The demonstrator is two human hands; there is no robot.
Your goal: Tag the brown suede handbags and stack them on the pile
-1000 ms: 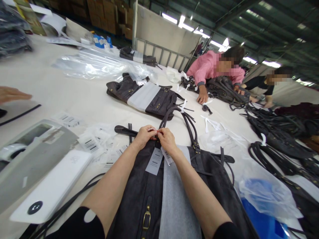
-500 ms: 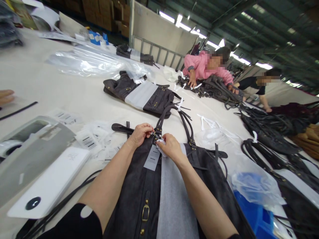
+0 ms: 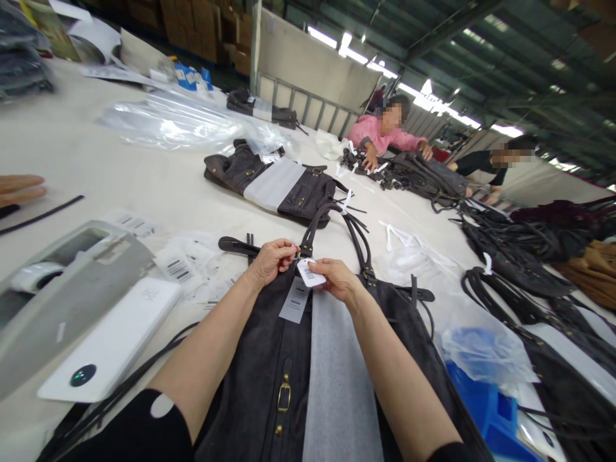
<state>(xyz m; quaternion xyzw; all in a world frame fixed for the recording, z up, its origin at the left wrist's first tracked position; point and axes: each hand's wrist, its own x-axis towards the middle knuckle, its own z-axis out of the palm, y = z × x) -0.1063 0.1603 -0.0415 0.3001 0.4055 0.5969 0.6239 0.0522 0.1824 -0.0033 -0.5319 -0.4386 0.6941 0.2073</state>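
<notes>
A dark grey suede bag (image 3: 269,359) with a grey paper band (image 3: 337,378) lies in front of me on the white table (image 3: 96,160). My left hand (image 3: 272,258) pinches the bag's top edge by the handle ring. My right hand (image 3: 337,279) holds a small white barcode tag (image 3: 309,272) lifted off the bag. A grey hang tag (image 3: 294,300) hangs just below my hands. The bag's handles (image 3: 356,240) arch away from me.
A white flat device (image 3: 115,337) and a grey label machine (image 3: 62,282) sit at my left beside loose barcode labels (image 3: 178,266). Another grey bag (image 3: 274,183) lies farther off. Dark bags and straps (image 3: 524,256) pile up at right, where two people work. Another person's fingers (image 3: 19,186) rest at far left.
My right hand has turned the white barcode tag up and pulled it clear of the handle ring. Across the table, the person in pink has leaned back.
</notes>
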